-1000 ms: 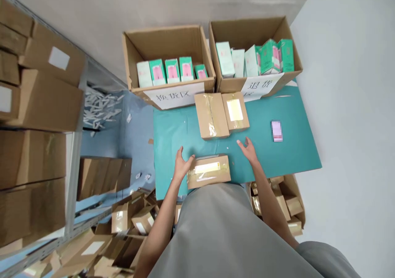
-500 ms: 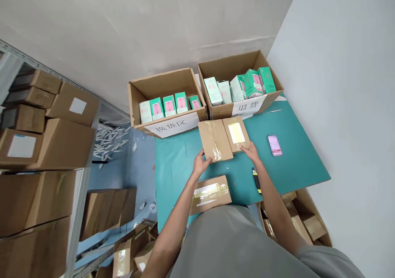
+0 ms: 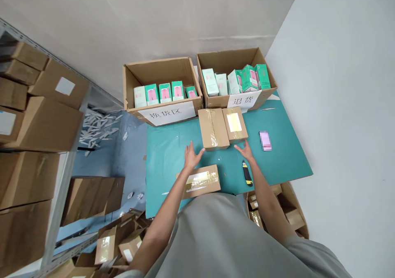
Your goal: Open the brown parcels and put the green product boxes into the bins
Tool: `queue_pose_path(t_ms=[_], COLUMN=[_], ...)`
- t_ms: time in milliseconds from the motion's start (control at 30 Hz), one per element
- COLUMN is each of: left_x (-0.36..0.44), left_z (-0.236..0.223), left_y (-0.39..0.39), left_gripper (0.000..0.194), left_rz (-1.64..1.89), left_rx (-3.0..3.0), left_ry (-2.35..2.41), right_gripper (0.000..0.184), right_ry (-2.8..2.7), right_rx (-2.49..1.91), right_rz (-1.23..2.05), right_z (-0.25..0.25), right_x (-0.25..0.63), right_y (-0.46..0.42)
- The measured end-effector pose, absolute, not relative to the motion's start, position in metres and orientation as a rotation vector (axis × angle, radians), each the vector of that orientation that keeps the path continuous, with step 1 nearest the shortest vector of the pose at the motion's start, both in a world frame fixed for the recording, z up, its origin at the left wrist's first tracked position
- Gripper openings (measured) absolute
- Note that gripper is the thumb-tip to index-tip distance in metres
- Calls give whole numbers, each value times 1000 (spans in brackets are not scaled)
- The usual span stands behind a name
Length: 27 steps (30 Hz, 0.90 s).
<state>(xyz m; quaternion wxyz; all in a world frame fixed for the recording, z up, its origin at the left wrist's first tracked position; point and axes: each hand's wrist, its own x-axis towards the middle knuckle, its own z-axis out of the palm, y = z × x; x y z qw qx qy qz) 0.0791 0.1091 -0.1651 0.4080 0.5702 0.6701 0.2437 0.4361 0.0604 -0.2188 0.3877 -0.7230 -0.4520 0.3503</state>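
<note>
Left hand (image 3: 192, 158): palm turned inward, fingers spread, thumb out toward the lower left corner of the bigger back box; the grip is released.
Right hand (image 3: 245, 151): fingers parted and slightly curled beside the lower right corner of the smaller back box, grasp likewise released; whether either hand's fingertips brush the cardboard is hard to tell from this height.
Bigger back box (image 3: 213, 129): lies flat on the teal table (image 3: 173, 146), clear tape down its middle, between the left hand and the smaller box.
Smaller back box (image 3: 235, 123): side by side with the bigger one, a pale yellow label on top, just in front of the right carton.
Near box (image 3: 203, 181): close to the table's front edge, taped across a white label, its left end behind the left forearm.
Cutter (image 3: 247, 173): black and yellow, lying on the table just left of the right forearm.
Pink item (image 3: 265, 141): pixelated and rectangular, to the right of the right hand.
Left carton (image 3: 163, 72): open at the top, a row of white and green packs inside, a white sign with black characters on its front.
Right carton (image 3: 228, 59): open too, white and green packs standing in it, some tilted, with a similar sign.
Shelf (image 3: 58, 204): at far left, stacked with brown boxes.
</note>
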Motion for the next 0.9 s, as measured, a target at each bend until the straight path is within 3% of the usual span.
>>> queue_pose_path(t_ms=[100, 267, 367, 567, 900], left_x=[29, -43, -61, -53, -69], left_z=[-171, -183, -191, -194, -190], left_y=[61, -22, -53, -63, -59], left_gripper=[113, 127, 128, 117, 90], left_rz=[634, 581, 571, 696, 751], left_rx=[1482, 1388, 1326, 1418, 1556], left_ry=[1793, 1890, 1854, 1665, 1327], right_gripper=[87, 43, 34, 47, 50], right_ry=[-956, -932, -1011, -1214, -1867], right_rx=[-2135, -2342, -2366, -2315, -1969], right_rz=[801, 777, 822, 922, 1050], right_z=[-231, -234, -234, -220, -113], right_x=[429, 422, 413, 385, 294], right_y=[0, -77, -88, -63, -33])
